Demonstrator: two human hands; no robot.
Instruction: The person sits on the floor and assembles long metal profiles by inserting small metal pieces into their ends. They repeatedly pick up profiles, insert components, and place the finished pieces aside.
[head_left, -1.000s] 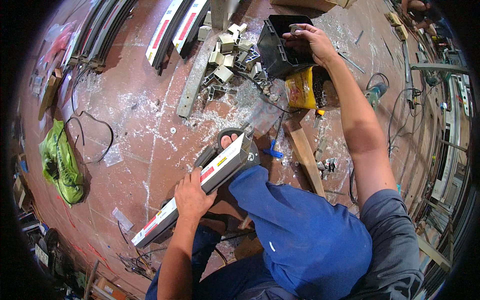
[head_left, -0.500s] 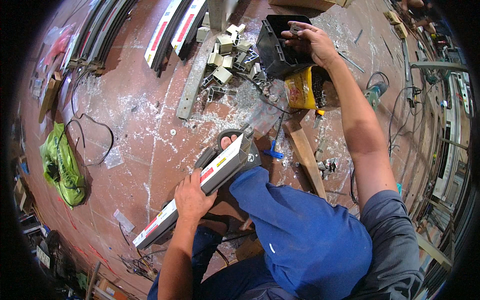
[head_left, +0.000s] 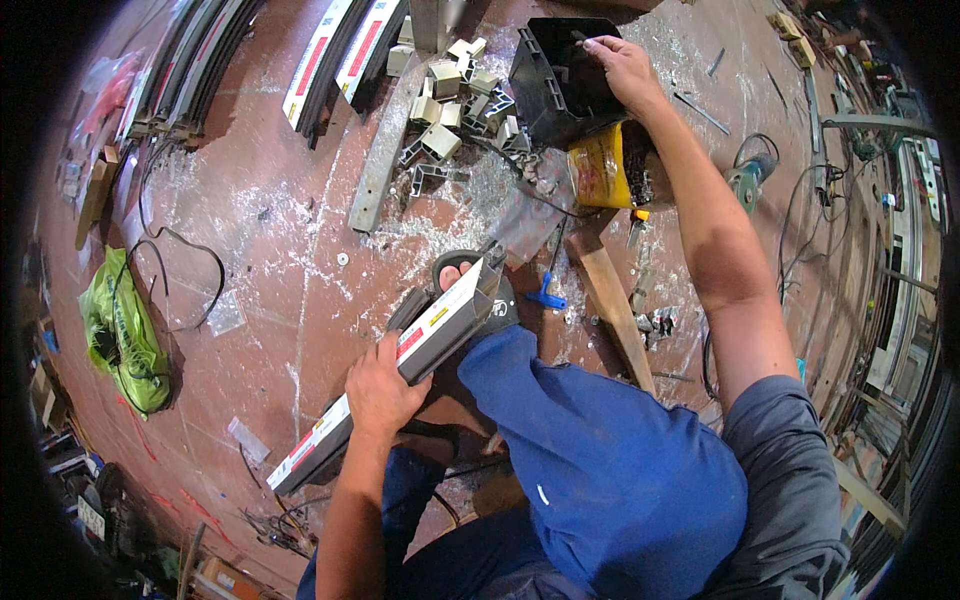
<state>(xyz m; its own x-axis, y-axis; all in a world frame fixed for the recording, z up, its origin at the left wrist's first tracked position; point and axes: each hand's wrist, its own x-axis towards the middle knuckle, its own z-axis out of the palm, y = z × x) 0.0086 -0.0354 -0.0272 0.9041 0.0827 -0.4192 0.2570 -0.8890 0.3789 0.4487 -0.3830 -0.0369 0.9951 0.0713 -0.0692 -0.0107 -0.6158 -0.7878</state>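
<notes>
My left hand is wrapped round a dark metal profile with white film and red labels on its upper face. The profile lies slanted across my lower legs, its hollow cut end pointing away over my sandalled foot. At the far right my right hand is over the rim of an open black plastic box. Its thumb and fingers pinch a small dark piece, too small to name. A yellow bag of small dark parts, probably screws, stands against the near side of the box.
Cut beige profile pieces are heaped left of the box, beside a long metal bar. A blue-handled tool and a wooden block lie near my foot. Farther right is a corded angle grinder; at left, a green bag.
My right hand has turned over, palm now down, and shifted slightly, with the small dark piece still at its fingertips. My left hand and the profile have hardly moved.
</notes>
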